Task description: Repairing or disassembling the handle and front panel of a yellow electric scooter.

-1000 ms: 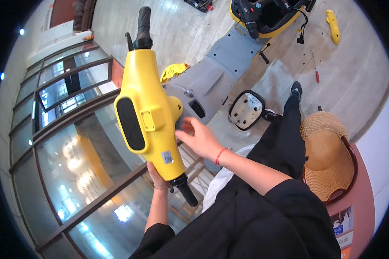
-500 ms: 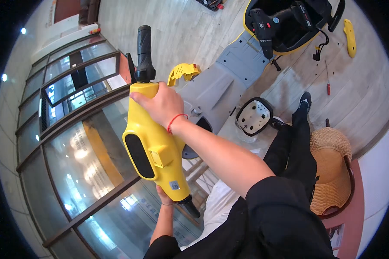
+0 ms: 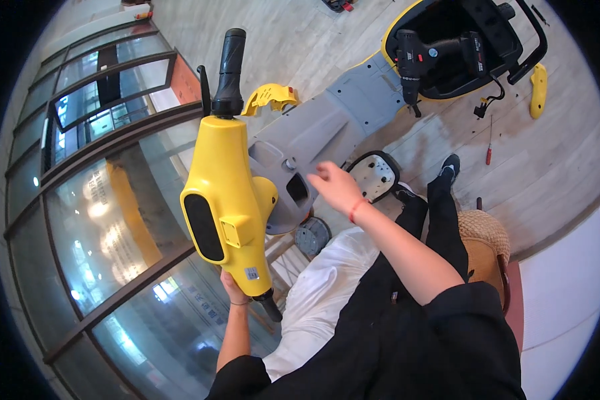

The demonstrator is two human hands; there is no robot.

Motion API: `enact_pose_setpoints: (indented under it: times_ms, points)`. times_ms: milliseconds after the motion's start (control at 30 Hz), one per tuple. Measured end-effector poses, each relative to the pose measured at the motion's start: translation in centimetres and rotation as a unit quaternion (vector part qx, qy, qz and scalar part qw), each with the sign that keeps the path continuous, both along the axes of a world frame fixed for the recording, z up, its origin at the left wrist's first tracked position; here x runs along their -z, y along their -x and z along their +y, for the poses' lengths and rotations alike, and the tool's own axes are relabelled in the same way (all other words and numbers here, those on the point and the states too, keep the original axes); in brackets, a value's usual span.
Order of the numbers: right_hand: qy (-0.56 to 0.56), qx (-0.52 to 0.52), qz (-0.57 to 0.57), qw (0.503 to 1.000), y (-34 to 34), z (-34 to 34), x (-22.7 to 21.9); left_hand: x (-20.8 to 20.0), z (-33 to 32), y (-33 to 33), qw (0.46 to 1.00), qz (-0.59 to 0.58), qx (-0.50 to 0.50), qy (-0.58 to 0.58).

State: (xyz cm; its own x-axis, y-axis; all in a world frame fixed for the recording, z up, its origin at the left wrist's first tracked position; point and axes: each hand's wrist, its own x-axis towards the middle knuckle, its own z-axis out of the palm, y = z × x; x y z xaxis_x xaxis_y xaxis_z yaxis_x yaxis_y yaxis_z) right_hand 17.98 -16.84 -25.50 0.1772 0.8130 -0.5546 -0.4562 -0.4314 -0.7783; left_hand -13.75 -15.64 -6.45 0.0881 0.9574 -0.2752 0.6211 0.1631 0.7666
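A yellow scooter handlebar cover (image 3: 247, 150) with a long black panel stands on the left, and a black grip (image 3: 231, 63) with a brake lever sticks out of its far end. My left hand (image 3: 233, 288) is closed on the near end of the cover, its fingers partly hidden behind it. To the right of the cover, my right hand (image 3: 340, 190) is in the air with thumb and fingers apart, holding nothing. Nearest to it is the scooter's grey body (image 3: 313, 133), with a round silver knob (image 3: 289, 164) and a dark opening.
On the open black seat compartment (image 3: 507, 30) lies a cordless drill (image 3: 412, 60). A yellow curved part (image 3: 271, 99), a yellow strip (image 3: 539, 93), a red-handled screwdriver (image 3: 489, 155) and a black-rimmed seat part (image 3: 375, 175) are on the floor. Glass panes (image 3: 127, 233) run along the left; a woven chair (image 3: 483, 233) stands right.
My right hand has let go of the cover's far end and moved right, over the grey body. My left hand stays on the near end. The view has shifted slightly.
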Motion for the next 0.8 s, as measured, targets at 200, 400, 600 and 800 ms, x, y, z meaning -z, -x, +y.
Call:
enact_pose_setpoints:
  times_ms: [200, 400, 600, 800]
  points:
    - [0.190, -0.087, -0.058, 0.976, 2.1, -9.3, 6.8, -0.8, -0.6, 1.7, 0.982, -0.068, -0.127, 0.119]
    - [0.114, 0.081, -0.167, 0.976, -4.9, -7.9, 6.4, -3.5, -3.2, -3.0, 0.976, -0.082, -0.201, 0.010]
    - [0.026, 0.135, -0.578, 0.804, -20.6, -2.8, 9.8, -4.9, -12.2, 2.1, 0.945, -0.016, -0.323, -0.048]
    - [0.075, -0.268, -0.710, 0.647, -29.4, 2.9, 11.2, -2.7, -27.1, 3.6, 0.888, 0.071, -0.412, 0.192]
